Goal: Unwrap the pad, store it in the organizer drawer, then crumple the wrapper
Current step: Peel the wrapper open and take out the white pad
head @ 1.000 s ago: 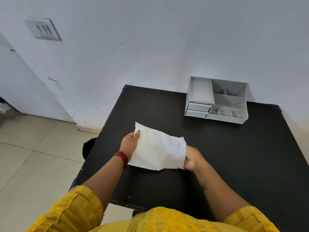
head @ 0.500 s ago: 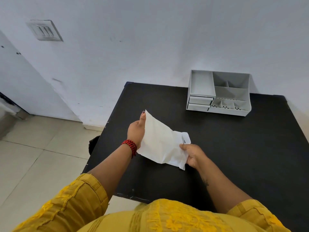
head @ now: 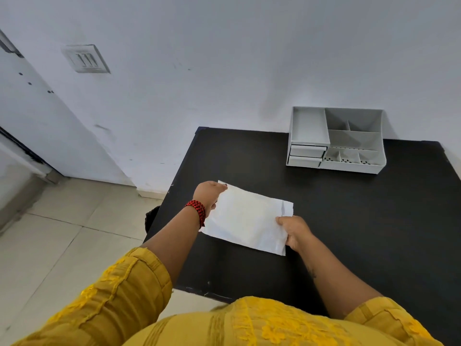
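Observation:
A white wrapped pad [head: 245, 218] is held flat just above the black table [head: 349, 221], near its left front part. My left hand [head: 208, 194], with a red bracelet at the wrist, grips the pad's left edge. My right hand [head: 293, 231] pinches its right edge, where a small flap of wrapper sticks up. The grey organizer [head: 335, 139] stands at the back of the table against the wall; its two small drawers [head: 306, 156] on the left front are shut.
The white wall rises right behind the table. The table's left edge drops off to a tiled floor [head: 62, 236]. A switch plate [head: 86, 58] is on the wall at the upper left.
The pad was tilted up on its left edge half a second ago and now lies nearly flat between both hands. My right hand has shifted to the right edge.

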